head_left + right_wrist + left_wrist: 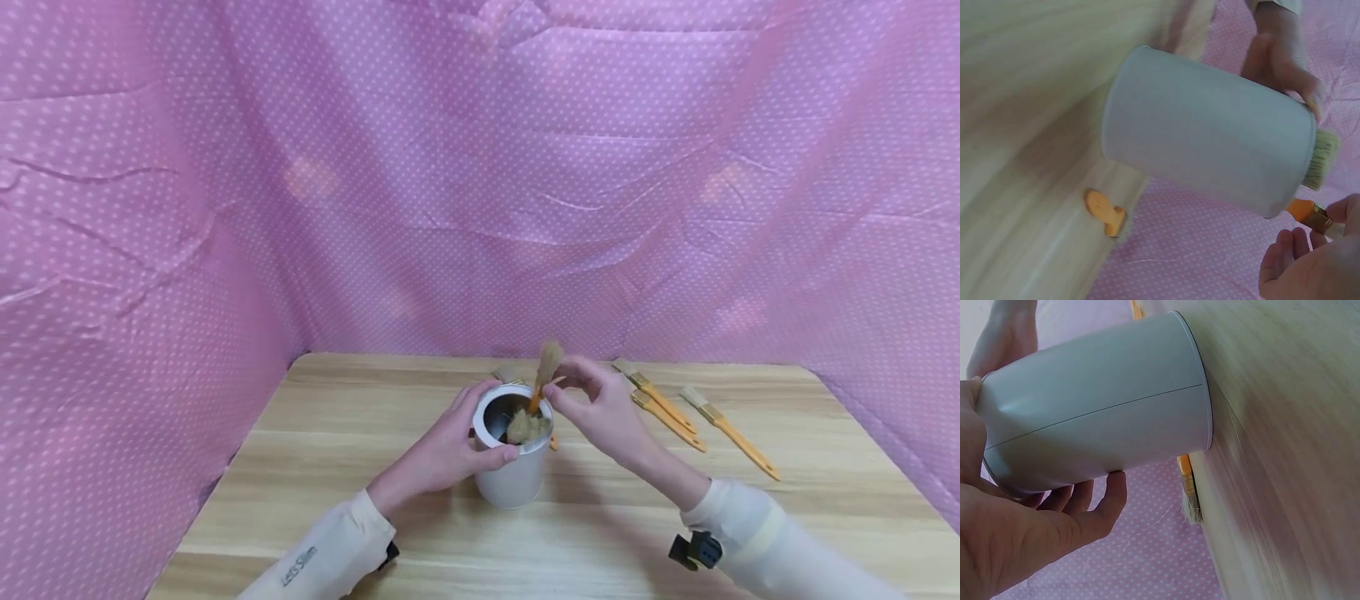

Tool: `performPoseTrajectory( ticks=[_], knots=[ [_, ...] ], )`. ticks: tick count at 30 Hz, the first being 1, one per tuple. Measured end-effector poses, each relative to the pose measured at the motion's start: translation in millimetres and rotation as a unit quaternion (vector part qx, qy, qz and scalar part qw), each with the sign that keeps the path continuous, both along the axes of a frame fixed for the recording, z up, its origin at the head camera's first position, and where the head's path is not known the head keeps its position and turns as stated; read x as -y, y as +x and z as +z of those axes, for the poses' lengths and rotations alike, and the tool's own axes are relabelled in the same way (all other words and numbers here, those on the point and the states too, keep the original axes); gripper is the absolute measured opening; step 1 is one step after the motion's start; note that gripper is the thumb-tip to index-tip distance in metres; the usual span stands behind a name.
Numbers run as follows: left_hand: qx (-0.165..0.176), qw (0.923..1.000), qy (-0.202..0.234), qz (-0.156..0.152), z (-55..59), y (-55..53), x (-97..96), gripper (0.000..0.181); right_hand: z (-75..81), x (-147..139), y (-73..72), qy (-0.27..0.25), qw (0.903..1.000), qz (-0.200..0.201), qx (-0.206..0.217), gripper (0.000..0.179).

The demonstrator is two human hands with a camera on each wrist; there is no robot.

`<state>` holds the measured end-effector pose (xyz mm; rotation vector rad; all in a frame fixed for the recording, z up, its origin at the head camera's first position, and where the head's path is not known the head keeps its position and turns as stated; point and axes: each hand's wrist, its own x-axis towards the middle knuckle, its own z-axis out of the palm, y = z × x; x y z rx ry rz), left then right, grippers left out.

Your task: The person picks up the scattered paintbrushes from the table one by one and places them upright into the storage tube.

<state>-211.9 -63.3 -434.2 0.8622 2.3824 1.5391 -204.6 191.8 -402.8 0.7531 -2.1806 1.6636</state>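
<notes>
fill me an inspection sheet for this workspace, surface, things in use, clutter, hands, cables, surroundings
Surface: table, pale wood grain.
Job's things: pale can, upright; bristles of at least one brush show at its mouth; three loose brushes lie toward the right; at least one far-side brush lies behind the can.
Clutter: nothing seen.
Left hand: holds the can's side near the rim.
Right hand: pinches a bristles-up brush, handle reaching into the can's mouth.
Cables: nothing seen.
Surroundings: pink dotted cloth.
</notes>
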Motion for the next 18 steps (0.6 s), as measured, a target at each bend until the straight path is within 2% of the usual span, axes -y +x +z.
performPoseTrajectory(
  ticks=[3,8,13,18],
  knots=[
    [-0.001,1.0,0.006,-0.003,-0.5,-0.3,-0.4,0.091,-7.0,0.3,1.2,0.021,0.9998,0.003,-0.001,0.027],
    [-0.006,0.9999,0.009,-0.001,-0.8,-0.5,-1.2,0.091,-14.3,-1.6,4.2,0.05,0.9986,-0.009,0.015,0.023],
    [-0.005,1.0,0.006,0.002,-1.1,-0.6,-0.9,0.091,-20.3,-2.8,5.7,0.064,0.9976,-0.018,0.016,0.017],
    [-0.003,1.0,0.0,0.004,-0.5,-0.4,-0.7,0.09,-22.2,-4.8,6.4,0.067,0.9976,-0.007,0.013,0.017]
  ],
)
